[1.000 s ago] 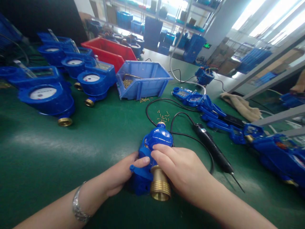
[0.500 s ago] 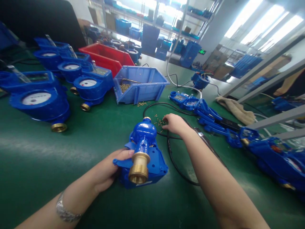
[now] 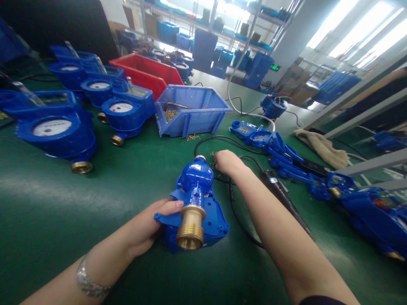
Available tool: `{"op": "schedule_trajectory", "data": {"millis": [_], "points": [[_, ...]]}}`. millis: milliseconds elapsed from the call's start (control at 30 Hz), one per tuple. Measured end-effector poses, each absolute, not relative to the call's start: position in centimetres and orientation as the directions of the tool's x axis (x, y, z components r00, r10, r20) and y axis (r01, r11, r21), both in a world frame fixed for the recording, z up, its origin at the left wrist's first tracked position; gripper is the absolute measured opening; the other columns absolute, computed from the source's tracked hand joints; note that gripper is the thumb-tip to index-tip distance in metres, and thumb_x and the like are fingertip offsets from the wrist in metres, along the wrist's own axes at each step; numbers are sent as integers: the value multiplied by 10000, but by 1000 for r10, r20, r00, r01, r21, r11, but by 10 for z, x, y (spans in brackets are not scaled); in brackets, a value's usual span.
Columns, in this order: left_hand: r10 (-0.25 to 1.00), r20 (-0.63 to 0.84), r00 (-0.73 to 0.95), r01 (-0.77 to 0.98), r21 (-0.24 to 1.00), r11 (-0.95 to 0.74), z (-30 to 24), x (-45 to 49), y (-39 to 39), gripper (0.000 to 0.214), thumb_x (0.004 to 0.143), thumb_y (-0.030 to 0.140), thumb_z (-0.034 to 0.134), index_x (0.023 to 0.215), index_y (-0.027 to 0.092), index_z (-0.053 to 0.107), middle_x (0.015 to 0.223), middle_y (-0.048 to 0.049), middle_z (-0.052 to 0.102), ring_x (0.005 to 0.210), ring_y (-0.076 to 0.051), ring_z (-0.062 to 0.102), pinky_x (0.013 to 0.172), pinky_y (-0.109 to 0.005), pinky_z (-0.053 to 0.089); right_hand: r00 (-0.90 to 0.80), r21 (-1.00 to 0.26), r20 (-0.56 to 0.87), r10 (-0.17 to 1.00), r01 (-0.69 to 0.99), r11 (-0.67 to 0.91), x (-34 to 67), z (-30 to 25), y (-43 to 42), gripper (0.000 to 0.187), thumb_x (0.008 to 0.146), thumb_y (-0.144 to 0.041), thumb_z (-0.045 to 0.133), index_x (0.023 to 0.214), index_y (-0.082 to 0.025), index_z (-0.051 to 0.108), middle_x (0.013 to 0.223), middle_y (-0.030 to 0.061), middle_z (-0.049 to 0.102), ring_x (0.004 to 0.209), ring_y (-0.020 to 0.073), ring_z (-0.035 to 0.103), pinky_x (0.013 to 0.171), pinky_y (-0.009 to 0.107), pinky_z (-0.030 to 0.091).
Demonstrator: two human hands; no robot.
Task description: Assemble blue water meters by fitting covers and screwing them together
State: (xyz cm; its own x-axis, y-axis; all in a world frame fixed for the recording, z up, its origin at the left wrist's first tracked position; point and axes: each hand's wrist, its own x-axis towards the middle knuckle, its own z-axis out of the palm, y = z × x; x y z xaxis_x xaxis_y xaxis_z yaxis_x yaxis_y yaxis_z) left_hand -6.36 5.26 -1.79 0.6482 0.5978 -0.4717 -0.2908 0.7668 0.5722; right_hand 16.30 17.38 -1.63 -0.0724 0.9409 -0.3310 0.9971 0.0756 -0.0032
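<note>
A blue water meter (image 3: 197, 176) with threaded brass ends lies face down in front of me. My left hand (image 3: 153, 224) grips it from the left side, its thumb on top near the brass pipe end and the other fingers partly hidden beneath. Beyond the meter, to its right, my right hand (image 3: 227, 163) is down at the green table with its fingers curled together. Small brass screws (image 3: 212, 159) lie scattered around those fingertips. Whatever the fingertips pinch is hidden by the hand.
A black electric screwdriver (image 3: 282, 197) with its cable lies beside my right forearm. Ahead stand a blue bin (image 3: 199, 116) holding screws and a red bin (image 3: 159, 82). Several blue meters (image 3: 121, 112) stand to the left. Blue housings (image 3: 260, 137) and a beige cloth (image 3: 322, 148) lie on the right.
My right hand's fingers have closed together and dropped onto the scattered screws. The left hand still holds the meter. The whole view has shifted slightly.
</note>
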Motion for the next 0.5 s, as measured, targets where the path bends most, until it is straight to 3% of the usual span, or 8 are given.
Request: {"op": "schedule_trajectory", "data": {"millis": [100, 233, 367, 500], "points": [[599, -473, 647, -289, 574, 766, -19, -64, 53, 244, 692, 351, 707, 814, 141, 691, 786, -37, 712, 724, -158, 642, 744, -260, 485, -37, -137, -274, 961, 991, -1, 165, -16, 171, 280, 872, -307, 548, 1088, -128, 558, 1117, 96, 565, 980, 205, 567, 839, 404, 480], [598, -468, 651, -279, 585, 762, -21, -65, 52, 241, 732, 339, 674, 873, 144, 688, 797, -43, 716, 789, -179, 653, 783, -277, 484, 25, -427, -185, 982, 898, -104, 178, -8, 159, 193, 858, -287, 565, 962, -126, 591, 1017, 69, 605, 930, 189, 585, 817, 395, 487], [602, -463, 651, -292, 580, 761, -20, -66, 51, 232, 725, 336, 681, 858, 145, 690, 826, -50, 722, 774, -181, 654, 800, -288, 483, 36, -782, -154, 987, 606, -144, 186, 3, 126, 170, 792, -303, 587, 777, -140, 541, 839, 60, 651, 756, 154, 635, 722, 325, 520], [593, -442, 673, -278, 591, 757, -19, -65, 52, 224, 779, 285, 618, 921, 126, 685, 947, -90, 713, 835, -208, 657, 841, -312, 475, -67, -948, -194, 979, 270, -169, 182, 14, 86, 325, 620, -410, 701, 710, -169, 501, 702, 14, 635, 574, 123, 611, 574, 284, 519]]}}
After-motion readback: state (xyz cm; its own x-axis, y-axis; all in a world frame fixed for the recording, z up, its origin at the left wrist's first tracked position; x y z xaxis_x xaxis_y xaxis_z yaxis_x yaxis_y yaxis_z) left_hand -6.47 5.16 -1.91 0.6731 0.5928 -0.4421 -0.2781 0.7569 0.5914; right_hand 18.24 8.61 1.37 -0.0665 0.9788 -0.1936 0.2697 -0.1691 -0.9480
